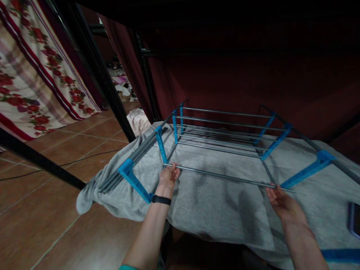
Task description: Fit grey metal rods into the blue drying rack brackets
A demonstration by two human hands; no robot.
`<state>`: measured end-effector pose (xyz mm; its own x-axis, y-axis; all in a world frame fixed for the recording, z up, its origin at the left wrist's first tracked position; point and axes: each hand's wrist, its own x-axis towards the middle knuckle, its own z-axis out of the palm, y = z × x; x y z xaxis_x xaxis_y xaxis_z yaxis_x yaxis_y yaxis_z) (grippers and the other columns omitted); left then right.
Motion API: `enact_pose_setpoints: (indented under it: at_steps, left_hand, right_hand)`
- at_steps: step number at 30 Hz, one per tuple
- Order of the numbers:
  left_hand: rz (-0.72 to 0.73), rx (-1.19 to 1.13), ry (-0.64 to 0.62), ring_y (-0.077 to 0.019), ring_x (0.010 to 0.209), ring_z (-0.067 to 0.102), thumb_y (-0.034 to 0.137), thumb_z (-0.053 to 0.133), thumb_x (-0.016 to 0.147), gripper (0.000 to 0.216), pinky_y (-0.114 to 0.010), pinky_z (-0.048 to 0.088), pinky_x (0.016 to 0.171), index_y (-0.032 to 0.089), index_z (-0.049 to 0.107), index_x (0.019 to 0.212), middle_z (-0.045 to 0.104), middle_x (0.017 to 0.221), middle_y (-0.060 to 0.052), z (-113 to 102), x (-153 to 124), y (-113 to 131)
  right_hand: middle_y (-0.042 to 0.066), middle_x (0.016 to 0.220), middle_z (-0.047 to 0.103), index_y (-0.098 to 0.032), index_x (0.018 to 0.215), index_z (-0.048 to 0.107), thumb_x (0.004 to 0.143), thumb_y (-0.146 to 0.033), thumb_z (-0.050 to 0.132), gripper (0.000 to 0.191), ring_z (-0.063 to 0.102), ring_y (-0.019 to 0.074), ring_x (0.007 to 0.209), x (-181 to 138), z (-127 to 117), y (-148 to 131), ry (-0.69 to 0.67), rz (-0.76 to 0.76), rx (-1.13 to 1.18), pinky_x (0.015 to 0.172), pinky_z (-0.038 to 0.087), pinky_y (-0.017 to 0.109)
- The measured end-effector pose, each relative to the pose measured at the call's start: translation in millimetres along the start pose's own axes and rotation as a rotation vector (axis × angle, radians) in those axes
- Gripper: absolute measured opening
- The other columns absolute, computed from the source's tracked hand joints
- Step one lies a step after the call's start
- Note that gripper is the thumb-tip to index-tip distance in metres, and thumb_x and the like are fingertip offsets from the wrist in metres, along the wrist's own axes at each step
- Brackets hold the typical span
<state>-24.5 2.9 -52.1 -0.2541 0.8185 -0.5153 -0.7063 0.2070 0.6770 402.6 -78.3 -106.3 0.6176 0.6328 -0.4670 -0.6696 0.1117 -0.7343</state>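
A rack frame of grey metal tubes with blue plastic brackets [162,145] lies on a grey cloth. My left hand [168,176] has its fingers pinched round a thin metal rod [219,174] near the rod's left end, which meets the foot of a blue bracket. Near the other end, my right hand [282,202] grips the same rod from below. The rod's right tip reaches past those fingers, by the lower end of a right-hand bracket [308,170]; whether it is seated there I cannot tell. Behind it, several rods [222,146] span the two sides.
Several loose grey tubes [115,179] lie on the grey cloth [222,210] at the left. A phone-like device [354,219] rests at the right edge, above a blue strip [341,255]. Black posts [105,75] stand left; a dark red curtain [239,86] hangs behind.
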Motion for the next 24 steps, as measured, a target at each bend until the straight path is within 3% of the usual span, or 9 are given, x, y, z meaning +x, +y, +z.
enact_pose_setpoints:
  at_steps: [15, 20, 24]
  left_hand:
    - [-0.079, 0.113, -0.137, -0.0102, 0.060, 0.066, 0.006, 0.058, 0.084, 0.007, -0.021, 0.055, 0.060, 0.012, 0.059, 0.080, 0.069, 0.074, -0.006, 12, -7, -28]
    - [-0.075, 0.259, -0.196, -0.0107, 0.063, 0.066, 0.011, 0.056, 0.087, 0.009, -0.024, 0.055, 0.064, 0.012, 0.058, 0.079, 0.069, 0.075, -0.007, 17, -16, -34]
    - [-0.051, 0.484, -0.317, -0.0163, 0.064, 0.066, 0.015, 0.061, 0.082, 0.010, -0.028, 0.053, 0.062, 0.010, 0.063, 0.074, 0.068, 0.072, -0.011, 21, -26, -40]
  right_hand:
    - [0.002, 0.083, 0.063, -0.014, 0.078, 0.059, 0.080, 0.003, 0.049, 0.020, 0.067, 0.0105, 0.076, -18, 19, 14, -0.041, 0.034, -0.034, 0.070, 0.061, 0.026]
    - [0.002, 0.080, 0.063, -0.014, 0.076, 0.059, 0.082, -0.002, 0.051, 0.016, 0.066, 0.0108, 0.074, -25, 24, 16, -0.045, 0.048, -0.029, 0.070, 0.061, 0.026]
    - [0.002, 0.080, 0.062, -0.013, 0.076, 0.059, 0.082, 0.001, 0.050, 0.017, 0.066, 0.0110, 0.074, -25, 24, 16, -0.022, 0.036, -0.035, 0.070, 0.061, 0.027]
